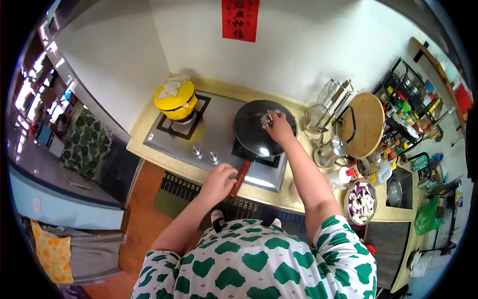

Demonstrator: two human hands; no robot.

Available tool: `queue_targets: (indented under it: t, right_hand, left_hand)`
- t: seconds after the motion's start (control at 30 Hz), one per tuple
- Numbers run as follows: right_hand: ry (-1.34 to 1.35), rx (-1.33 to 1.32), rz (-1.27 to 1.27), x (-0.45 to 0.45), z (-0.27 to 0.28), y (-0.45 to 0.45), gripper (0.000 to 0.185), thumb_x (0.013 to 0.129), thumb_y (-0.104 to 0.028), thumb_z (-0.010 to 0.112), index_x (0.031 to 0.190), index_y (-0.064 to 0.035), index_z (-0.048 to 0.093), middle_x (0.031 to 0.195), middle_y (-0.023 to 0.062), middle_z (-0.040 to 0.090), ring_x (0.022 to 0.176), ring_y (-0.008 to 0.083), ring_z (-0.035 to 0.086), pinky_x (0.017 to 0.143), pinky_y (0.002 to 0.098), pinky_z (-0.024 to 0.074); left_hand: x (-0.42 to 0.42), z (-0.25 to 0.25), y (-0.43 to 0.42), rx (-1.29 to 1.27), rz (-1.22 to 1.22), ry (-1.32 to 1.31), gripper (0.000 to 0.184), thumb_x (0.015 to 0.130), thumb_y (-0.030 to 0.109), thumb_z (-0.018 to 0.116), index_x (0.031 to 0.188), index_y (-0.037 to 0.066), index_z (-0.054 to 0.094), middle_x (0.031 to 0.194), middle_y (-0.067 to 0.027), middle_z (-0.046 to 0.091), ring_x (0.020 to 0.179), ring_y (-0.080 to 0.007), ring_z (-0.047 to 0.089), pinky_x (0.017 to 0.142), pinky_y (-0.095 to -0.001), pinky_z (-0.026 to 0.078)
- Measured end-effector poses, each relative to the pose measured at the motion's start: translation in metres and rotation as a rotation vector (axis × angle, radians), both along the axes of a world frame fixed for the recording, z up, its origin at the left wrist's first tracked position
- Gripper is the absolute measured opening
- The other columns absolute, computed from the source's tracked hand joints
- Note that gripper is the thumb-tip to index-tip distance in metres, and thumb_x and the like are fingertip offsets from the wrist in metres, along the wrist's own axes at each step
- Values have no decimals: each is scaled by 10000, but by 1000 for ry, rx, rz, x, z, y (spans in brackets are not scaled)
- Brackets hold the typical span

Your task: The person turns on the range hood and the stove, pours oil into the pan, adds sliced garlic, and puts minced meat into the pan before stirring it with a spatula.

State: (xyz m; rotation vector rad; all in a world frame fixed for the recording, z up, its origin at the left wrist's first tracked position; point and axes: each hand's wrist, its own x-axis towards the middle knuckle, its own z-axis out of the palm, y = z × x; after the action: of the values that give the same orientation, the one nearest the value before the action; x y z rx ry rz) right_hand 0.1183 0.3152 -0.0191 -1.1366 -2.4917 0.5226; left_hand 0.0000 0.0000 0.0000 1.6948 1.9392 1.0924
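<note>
My right hand (280,128) is closed on the knob of a dark pan lid (249,127). The lid lies over a pan on the right burner, so whatever is inside is hidden. From the pan a reddish-brown wooden handle (240,178) points toward me, past the counter's front edge. My left hand (219,182) hovers just left of that handle, fingers loosely bent and apart, with nothing visible in them. On the left burner stands a yellow pot (175,102), a pale cloth (174,85) bunched on its top.
Two knobs sit on the steel stove top (214,127). To the right are a utensil rack (318,112), a metal pitcher (327,153), a round wooden board (366,124) and several bottles. A bowl of cut eggplant (362,202) stands near the sink (402,182).
</note>
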Motion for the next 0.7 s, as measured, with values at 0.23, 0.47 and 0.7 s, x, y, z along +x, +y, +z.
queue_targets:
  t: [0.23,0.47,0.7]
  right_hand:
    - [-150,159,-136,-70,-2,-11,331,829,-303,749,1132,-182,692,1164,176,601,1043,393,630,875,474,548]
    - [-111,104,-71,-55,-8,3,318,853,-289,712,1127,-132,673,1104,215,612,992,418,635,848,504,535]
    - [96,127,49,-62,62,-30,327,863,-228,721,1147,-76,663,1056,197,631,902,391,654,780,464,534]
  left_hand:
    - [-98,-17,-48,-15,14,-49,247,845,79,713,1090,68,680,1173,-127,606,1103,-346,594,946,-404,493]
    - [-125,1,-79,14,147,-84,213,843,57,705,1056,49,690,1133,-131,629,1052,-348,615,911,-397,508]
    - [-140,-3,-119,14,299,-226,304,879,99,714,1170,43,647,1123,-136,648,1049,-300,646,912,-362,514]
